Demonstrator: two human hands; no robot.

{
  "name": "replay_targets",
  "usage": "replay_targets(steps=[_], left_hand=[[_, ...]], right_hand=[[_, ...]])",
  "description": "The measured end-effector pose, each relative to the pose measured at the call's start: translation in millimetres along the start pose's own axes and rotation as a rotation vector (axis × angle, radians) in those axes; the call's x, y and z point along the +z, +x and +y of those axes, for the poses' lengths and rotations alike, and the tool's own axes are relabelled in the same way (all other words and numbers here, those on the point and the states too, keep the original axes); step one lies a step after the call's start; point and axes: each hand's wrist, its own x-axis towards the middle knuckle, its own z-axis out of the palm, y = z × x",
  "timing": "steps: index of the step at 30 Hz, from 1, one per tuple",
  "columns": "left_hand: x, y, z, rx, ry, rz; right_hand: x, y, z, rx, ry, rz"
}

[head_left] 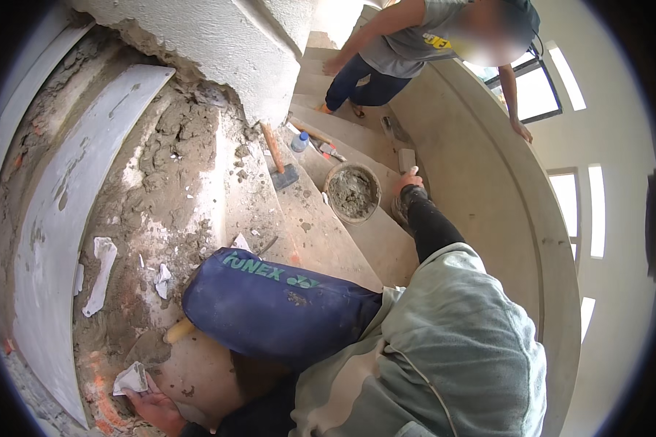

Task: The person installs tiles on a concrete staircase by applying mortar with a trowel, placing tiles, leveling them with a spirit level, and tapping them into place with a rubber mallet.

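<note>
At the lower left my left hand (157, 411) grips a whitish, broken flat shard (130, 379) over the mortar-smeared step. My right hand (410, 182) reaches far forward beside the curved wall, its fingers curled. A grey rectangular block-like piece (407, 160) shows just beyond it; whether the hand holds this or something else cannot be made out. Left of that hand stands a round bucket (331, 191) of wet grey mortar (353, 194). A light wooden handle (178, 330) pokes out beneath navy printed fabric (270, 306) in front of me.
A mallet (284, 177) with a wooden handle, a blue-capped bottle (299, 142) and other tools lie on the winding steps. A long grey slab (65, 218) curves along the left, near loose white shards (100, 277). Another person (393, 58) stands farther up the stairs by the wall (481, 167).
</note>
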Motion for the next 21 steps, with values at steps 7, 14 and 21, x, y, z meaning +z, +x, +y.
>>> replay_targets(steps=[7, 14, 21], left_hand=[[60, -4, 16, 0.028, 0.066, -0.062], [58, 32, 6, 0.006, 0.040, -0.149], [13, 88, -13, 0.479, 0.609, -0.627]], right_hand=[[5, 52, 27, 0.167, 0.088, 0.072], [50, 60, 2, -0.153, -0.121, 0.027], [19, -87, -67, -0.602, 0.045, -0.037]])
